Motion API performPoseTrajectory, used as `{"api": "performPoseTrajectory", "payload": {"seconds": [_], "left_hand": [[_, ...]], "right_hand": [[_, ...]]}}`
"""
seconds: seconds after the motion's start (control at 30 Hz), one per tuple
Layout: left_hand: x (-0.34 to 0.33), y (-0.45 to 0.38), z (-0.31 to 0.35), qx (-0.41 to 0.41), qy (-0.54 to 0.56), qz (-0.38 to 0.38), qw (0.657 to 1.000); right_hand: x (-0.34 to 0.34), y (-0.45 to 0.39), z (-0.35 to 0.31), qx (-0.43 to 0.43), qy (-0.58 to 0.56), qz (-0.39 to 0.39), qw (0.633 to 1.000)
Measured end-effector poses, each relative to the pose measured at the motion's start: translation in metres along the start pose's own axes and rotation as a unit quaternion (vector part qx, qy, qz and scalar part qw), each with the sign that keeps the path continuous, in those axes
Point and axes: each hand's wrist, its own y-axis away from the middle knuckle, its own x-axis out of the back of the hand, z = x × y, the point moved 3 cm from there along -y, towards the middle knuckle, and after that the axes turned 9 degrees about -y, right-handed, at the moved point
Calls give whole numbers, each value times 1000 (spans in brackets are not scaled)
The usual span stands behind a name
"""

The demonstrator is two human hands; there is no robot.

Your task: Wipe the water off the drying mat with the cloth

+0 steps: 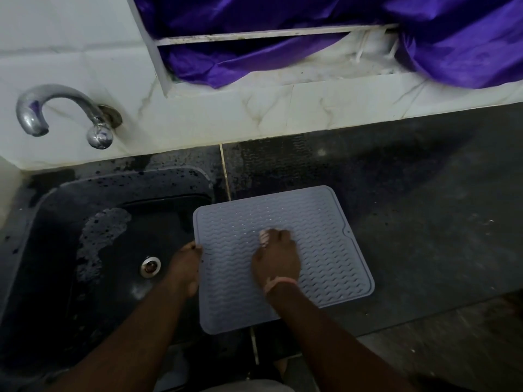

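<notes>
A grey ribbed drying mat (325, 239) lies on the dark counter, its left edge over the sink rim. Small water drops glint on its upper part. My right hand (276, 258) presses down on the middle of the mat, closed over a small pale cloth (264, 234) that peeks out past the fingertips; most of the cloth is hidden under the hand. My left hand (185, 267) grips the mat's left edge, fingers curled over it.
A dark sink (56, 250) with a metal drain (150, 266) and a patch of foam sits left of the mat. A chrome tap (56, 106) juts from the white tiled wall. Purple fabric (452, 38) hangs at the back. The wet dark counter (424, 222) extends right.
</notes>
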Motion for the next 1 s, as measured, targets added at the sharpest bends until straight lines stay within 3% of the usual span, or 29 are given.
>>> {"api": "performPoseTrajectory", "payload": {"seconds": [0.17, 0.23, 0.37, 0.47, 0.57, 0.63, 0.83, 1.0], "left_hand": [[0, -5, -3, 3, -10, 26, 1000], [1, -7, -3, -1, -4, 25, 1000], [6, -5, 2, 12, -6, 10, 1000], [10, -9, 3, 6, 3, 5, 1000], [13, -12, 7, -3, 7, 13, 1000], [12, -13, 10, -8, 2, 14, 1000], [3, -7, 14, 3, -42, 9, 999], [9, -16, 7, -4, -12, 24, 1000]], "right_hand": [[-40, 24, -59, 112, -58, -146, 981], [-38, 22, -63, 119, -104, -161, 974], [7, -18, -11, 31, -119, -9, 992], [48, -54, 57, -72, -28, 94, 993], [57, -68, 92, -106, 25, 105, 988], [49, -60, 77, -110, 7, 103, 989], [-16, -4, -28, 23, -11, -36, 999], [-48, 17, -83, 170, -54, -158, 971]]}}
